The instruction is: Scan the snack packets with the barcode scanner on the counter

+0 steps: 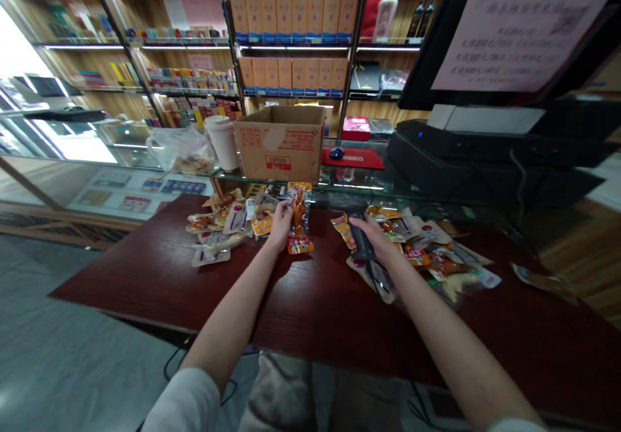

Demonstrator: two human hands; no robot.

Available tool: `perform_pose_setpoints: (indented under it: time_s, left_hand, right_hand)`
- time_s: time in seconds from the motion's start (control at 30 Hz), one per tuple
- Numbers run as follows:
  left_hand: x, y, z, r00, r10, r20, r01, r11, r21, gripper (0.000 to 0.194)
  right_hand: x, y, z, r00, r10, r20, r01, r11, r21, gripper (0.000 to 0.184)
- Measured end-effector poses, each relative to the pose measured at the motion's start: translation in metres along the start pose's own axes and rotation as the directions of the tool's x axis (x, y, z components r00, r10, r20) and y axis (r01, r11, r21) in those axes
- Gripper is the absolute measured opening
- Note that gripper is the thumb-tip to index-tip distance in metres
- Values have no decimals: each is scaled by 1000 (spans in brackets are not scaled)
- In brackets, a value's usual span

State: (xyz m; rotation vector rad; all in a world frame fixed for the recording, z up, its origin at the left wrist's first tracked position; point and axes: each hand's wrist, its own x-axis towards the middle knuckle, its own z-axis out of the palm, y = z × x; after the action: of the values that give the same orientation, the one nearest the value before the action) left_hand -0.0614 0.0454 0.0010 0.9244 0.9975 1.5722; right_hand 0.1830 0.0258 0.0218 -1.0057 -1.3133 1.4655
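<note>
My left hand (pixel 280 225) grips a vacuum-sealed orange snack packet (pixel 299 218), holding it upright just above the dark red wooden counter (pixel 160 277). My right hand (pixel 374 238) is closed around a black handheld barcode scanner (pixel 361 237), whose cord runs down toward the counter. The scanner's head points away from me, and my fingers hide part of its body. A loose pile of similar snack packets (pixel 218 228) lies left of my left hand. Another pile (pixel 436 260) spreads under and right of my right hand.
A glass display case (pixel 349 186) runs behind the counter, topped by a cardboard box (pixel 281 144), a paper cup (pixel 223 142), a plastic bag (pixel 179 151) and a black till terminal (pixel 485 151). Shelves of boxed goods stand behind. A printed sign (pixel 519 34) hangs at upper right.
</note>
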Motion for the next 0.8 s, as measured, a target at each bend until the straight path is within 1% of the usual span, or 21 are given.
perform_pose_setpoints:
  time_s: [0.07,0.1,0.13,0.17,0.2,0.23,0.3,0.33,0.37,0.43,0.5,0.53,0.6,0.67,0.73,0.8]
  left_hand:
    - [-3,2,0,991,-116,68,121,989,-82,24]
    - [-4,3,0,977,-182,112,195,973,-122,21]
    - [-6,5,-1,954,-250,165,276,948,-159,17]
    - [-7,6,-1,922,-316,226,360,913,-192,16]
    - [-9,8,-2,882,-369,293,438,871,-222,20]
    - [-10,9,-2,842,-404,358,503,828,-250,29]
    - [-13,11,-3,778,-424,464,586,756,-292,46]
    - [-14,11,-3,761,-420,495,604,737,-304,50]
    - [-15,11,-2,752,-416,511,612,728,-309,49]
    - [-16,10,-2,753,-406,517,606,734,-306,40]
    - [-16,7,-2,776,-385,500,566,775,-282,32]
    - [-15,6,-2,793,-367,486,531,807,-258,31]
    - [-12,2,-2,824,-334,458,449,877,-169,36]
    - [-8,-2,-2,839,-316,442,377,924,-57,44]
    - [-5,-6,-3,833,-329,445,347,937,42,49]
    - [-2,-8,-4,811,-356,465,349,931,106,51]
  right_hand:
    - [-10,0,-1,999,28,-21,-27,998,51,41]
    - [-13,1,-1,999,38,-13,-36,996,78,41]
    - [-16,1,-1,999,42,4,-43,994,105,42]
    - [-19,2,-1,999,44,26,-47,990,131,42]
    - [-21,3,0,998,47,49,-54,986,155,42]
    - [-22,4,0,997,48,66,-59,983,173,41]
    - [-25,5,1,994,46,99,-64,981,185,40]
    - [-26,6,2,993,39,110,-59,982,181,40]
    - [-26,7,3,993,28,116,-48,983,175,39]
    - [-27,8,4,993,3,118,-23,986,164,38]
    - [-27,11,4,993,-13,113,-5,987,160,36]
    - [-27,12,4,993,-19,114,0,987,161,36]
    - [-26,16,4,993,-28,114,9,986,166,35]
    - [-26,19,5,992,-27,125,6,986,168,35]
    - [-26,21,5,991,-22,135,0,987,162,35]
    - [-26,21,7,989,-21,145,-1,988,154,36]
